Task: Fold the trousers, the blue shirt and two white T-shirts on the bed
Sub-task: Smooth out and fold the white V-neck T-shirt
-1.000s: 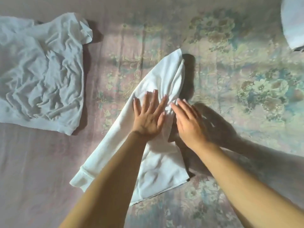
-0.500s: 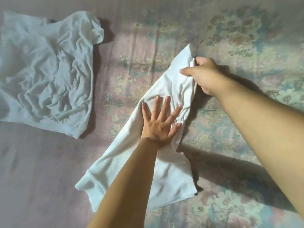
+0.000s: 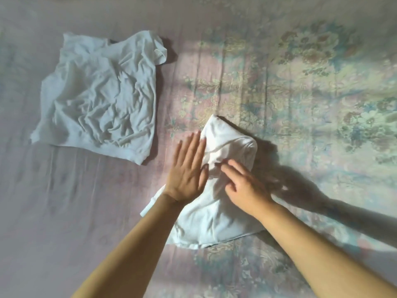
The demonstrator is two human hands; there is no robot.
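A white T-shirt [image 3: 217, 220], folded over on itself into a short bundle, lies on the bed in the middle of the view. My left hand [image 3: 187, 168] rests flat on its left edge, fingers straight and together. My right hand [image 3: 245, 186] lies on top of the folded layer, fingers spread and slightly blurred, pressing the cloth. A second white T-shirt [image 3: 101, 97], crumpled and spread out, lies apart at the upper left. No trousers or blue shirt show in this view.
The bed [image 3: 300, 82] is covered with a pale pink and green floral sheet that runs to every edge of the view. My arms cast dark shadows to the right of the folded shirt.
My right hand took the far end of the long shirt and brought it back over the near part. It now presses the doubled cloth. The view has shifted so the crumpled shirt sits more centrally.
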